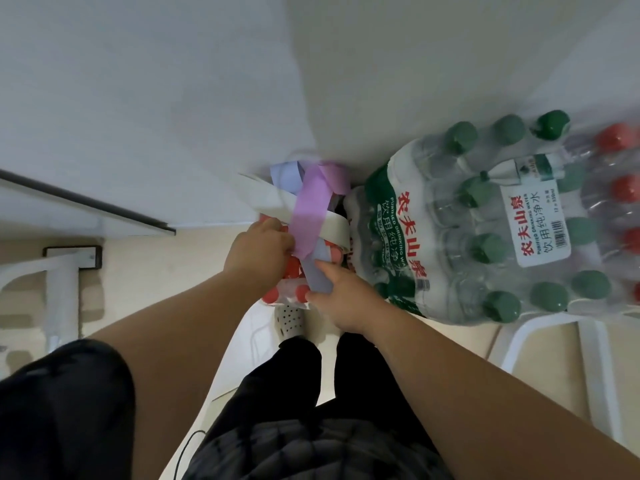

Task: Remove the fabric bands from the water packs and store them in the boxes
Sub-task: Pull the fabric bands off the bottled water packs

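Fabric bands, one purple (309, 216), one white (273, 199) and one pale blue (317, 271), cross over a red-capped water pack (289, 289) standing on the floor in the corner, so the task looks barely begun. The left hand (259, 251) closes on the bands at their crossing; the right hand (341, 296) pinches the blue one. A green-capped pack (450, 237) just beside shows no bands. No boxes are in view, so nothing appears stored.
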Demonstrator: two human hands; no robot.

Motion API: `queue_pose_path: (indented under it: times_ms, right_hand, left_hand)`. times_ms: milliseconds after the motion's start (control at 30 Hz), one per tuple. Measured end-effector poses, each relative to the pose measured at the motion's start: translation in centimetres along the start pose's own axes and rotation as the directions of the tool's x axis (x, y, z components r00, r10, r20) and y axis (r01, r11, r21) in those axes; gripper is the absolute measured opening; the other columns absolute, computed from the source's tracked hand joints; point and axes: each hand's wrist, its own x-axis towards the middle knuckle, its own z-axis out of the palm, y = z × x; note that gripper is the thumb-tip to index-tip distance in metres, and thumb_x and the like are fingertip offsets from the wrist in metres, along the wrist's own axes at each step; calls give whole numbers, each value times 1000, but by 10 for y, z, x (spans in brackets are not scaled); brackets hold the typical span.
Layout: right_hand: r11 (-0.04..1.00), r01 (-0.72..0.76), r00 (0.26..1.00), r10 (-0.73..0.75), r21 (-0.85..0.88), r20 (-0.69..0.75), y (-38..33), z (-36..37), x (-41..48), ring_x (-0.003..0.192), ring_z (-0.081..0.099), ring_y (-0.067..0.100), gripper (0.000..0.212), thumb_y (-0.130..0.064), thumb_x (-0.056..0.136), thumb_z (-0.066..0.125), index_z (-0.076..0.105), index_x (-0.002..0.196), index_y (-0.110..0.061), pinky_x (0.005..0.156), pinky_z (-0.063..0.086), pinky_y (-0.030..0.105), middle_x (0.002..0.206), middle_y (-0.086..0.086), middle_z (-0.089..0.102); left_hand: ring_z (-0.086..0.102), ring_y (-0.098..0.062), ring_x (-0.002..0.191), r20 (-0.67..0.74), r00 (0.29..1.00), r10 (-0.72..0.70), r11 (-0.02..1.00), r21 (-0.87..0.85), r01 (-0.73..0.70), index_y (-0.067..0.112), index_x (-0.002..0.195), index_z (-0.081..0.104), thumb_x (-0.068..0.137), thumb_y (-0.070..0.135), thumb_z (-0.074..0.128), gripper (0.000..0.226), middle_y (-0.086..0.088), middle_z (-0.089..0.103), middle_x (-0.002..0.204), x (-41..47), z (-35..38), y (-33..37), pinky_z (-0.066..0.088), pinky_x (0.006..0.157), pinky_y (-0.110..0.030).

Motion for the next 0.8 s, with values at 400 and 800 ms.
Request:
queue_pose_path:
  times_ms: [400,800]
  right_hand:
    - [951,297,847,-302,-82,-437,-60,-45,-60,106,57,17,37,-27,91,70,62,128,-26,93,48,31,124,-1,55]
    - [791,605,686,-462,89,-562,-85,-118,-185,58,56,-5,9,-14,92,73,74,84,-19,59,43,11,67,-12,67]
  left_hand:
    - [63,-30,78,-284,941,185,969,-107,-223,15,79,71,78,22,52,20,-2,68,81,-58,-99,32,51,65,-38]
    - [64,-40,81,-301,944,136,679,-665,-310,20,80,72,85,29,72,11,-19,69,83,-110,-211,125,53,75,-54]
